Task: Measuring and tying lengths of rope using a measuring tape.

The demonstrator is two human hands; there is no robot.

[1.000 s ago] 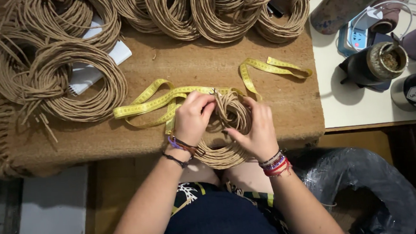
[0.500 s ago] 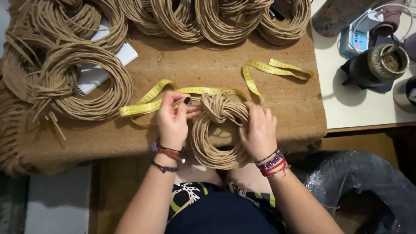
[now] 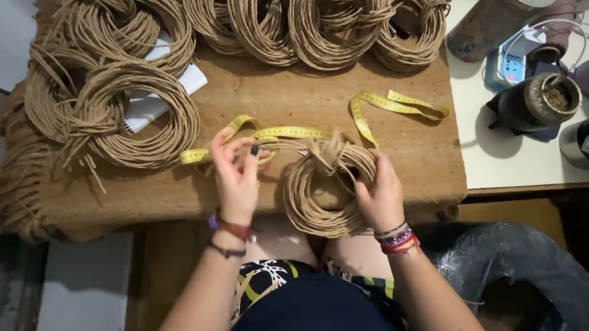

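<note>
Right hand is closed around the right side of the cord coil, which hangs half off the desk's near edge. Left hand pinches the loose cord end, fingers half curled, right over the yellow tape measure. My worry: the knot looks loose, so if that pinch slackens the loops probably spring apart, or snag the tape.

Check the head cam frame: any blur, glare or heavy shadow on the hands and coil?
Head view: the left hand looks slightly soft, the right hand and the twine coil sharper; light is even and overhead, with soft shadows right of the metal cup; mild glare on the white counter; dark, underexposed area below the brown table; wide-angle bending at the edges.
</note>
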